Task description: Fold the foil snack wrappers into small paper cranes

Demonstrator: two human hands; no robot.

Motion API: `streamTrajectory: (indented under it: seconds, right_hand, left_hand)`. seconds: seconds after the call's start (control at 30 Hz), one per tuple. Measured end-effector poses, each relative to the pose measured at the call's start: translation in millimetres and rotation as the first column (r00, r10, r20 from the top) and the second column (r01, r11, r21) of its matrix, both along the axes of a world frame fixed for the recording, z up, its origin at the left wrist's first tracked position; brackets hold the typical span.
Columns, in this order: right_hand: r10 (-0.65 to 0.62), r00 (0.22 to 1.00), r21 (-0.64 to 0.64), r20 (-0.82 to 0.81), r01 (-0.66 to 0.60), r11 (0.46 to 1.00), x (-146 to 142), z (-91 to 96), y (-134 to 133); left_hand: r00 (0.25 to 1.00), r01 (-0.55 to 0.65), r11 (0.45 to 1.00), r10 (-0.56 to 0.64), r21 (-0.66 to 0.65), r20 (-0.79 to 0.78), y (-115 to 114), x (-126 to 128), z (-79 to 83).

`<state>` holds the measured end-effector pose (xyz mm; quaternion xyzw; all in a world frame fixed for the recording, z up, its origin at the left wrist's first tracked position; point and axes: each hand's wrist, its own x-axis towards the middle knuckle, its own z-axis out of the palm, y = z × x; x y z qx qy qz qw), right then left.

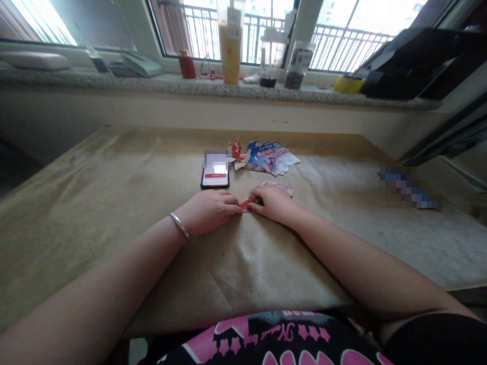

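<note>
A small folded piece of red printed paper (245,207) lies on the table in front of me. My left hand (211,212), with a silver bangle at the wrist, presses its left end with fingers together. At the other end, my right hand (273,204) pinches the paper between thumb and bent fingers. Part of another printed sheet (286,188) shows just behind my right hand. Beyond my left hand lies a phone (215,180) with its screen lit. Crumpled-looking folded orange and white paper (237,151) sits beside a fanned stack of blue printed sheets (268,158).
A beige cloth (171,289) with creases covers the table. Blurred-out dark blue packaging (409,188) lies at the right. On the granite windowsill (152,85) stand a tall yellow-filled container (230,56), a red jar (186,65) and a black item (403,76).
</note>
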<state>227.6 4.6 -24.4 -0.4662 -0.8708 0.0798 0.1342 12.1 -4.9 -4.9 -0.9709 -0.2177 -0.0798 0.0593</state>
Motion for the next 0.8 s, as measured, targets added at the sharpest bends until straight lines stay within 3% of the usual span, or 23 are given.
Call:
streamTrajectory:
  seconds: [0.8]
  right_hand:
    - [0.000,0.999,0.011,-0.032,0.000,1.000,3,-1.5,-2]
  left_hand:
    - [0.992,-0.114,0.973,0.099,-0.201,-0.083,2,-11,10.6]
